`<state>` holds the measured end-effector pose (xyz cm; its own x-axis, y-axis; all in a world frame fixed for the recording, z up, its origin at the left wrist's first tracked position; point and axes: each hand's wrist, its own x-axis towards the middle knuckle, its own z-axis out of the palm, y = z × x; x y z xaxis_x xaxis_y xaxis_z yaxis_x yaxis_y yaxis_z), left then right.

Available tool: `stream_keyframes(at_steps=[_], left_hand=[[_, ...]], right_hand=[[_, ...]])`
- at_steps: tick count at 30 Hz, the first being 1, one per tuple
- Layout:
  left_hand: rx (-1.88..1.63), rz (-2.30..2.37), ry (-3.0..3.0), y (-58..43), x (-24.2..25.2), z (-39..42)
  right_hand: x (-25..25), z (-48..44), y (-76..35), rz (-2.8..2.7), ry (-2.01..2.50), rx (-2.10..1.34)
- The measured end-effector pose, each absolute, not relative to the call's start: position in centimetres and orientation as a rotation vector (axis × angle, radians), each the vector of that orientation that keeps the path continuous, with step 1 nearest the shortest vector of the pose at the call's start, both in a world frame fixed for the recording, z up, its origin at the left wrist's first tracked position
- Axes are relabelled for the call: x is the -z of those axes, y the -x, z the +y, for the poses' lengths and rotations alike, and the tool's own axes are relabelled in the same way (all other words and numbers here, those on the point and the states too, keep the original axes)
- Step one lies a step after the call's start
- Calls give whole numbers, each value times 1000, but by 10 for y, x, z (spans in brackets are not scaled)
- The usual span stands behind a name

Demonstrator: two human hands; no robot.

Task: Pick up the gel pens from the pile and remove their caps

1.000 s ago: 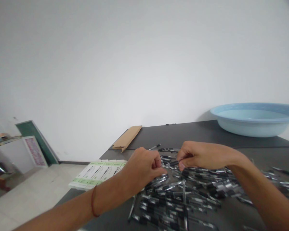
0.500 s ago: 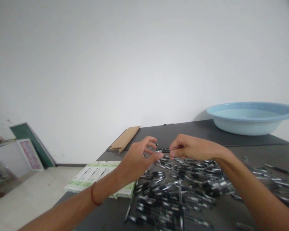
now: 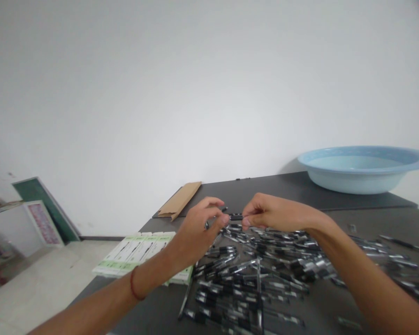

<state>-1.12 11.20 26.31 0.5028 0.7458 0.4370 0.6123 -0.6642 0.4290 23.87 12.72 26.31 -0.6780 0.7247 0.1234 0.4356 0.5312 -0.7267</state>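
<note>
A heap of several black and clear pens [image 3: 261, 274] lies on the dark table [image 3: 275, 190]. Above the heap's far side, both my hands pinch one pen [image 3: 235, 217] between them. My left hand [image 3: 199, 230] grips its left end with thumb and fingertips. My right hand [image 3: 275, 213] holds the right end in closed fingers. A red string circles my left wrist.
A row of white and green pen boxes [image 3: 139, 251] lies at the table's left edge. A flat brown cardboard sleeve [image 3: 179, 200] sits behind them. A light blue basin [image 3: 363, 167] stands at the back right. Framed boards lean on the wall at far left, on the floor.
Both hands lifted from the heap and came up a little with one pen held between them. The left fingers opened briefly, then pinched the pen's end.
</note>
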Motion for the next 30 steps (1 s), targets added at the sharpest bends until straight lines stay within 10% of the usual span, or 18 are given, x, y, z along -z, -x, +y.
stream_keyframes(at_steps=[30], left_hand=[[-1001,707,-3560,13,-261,132]], right_hand=[[-242,153,-231,-2328,853,-1317]])
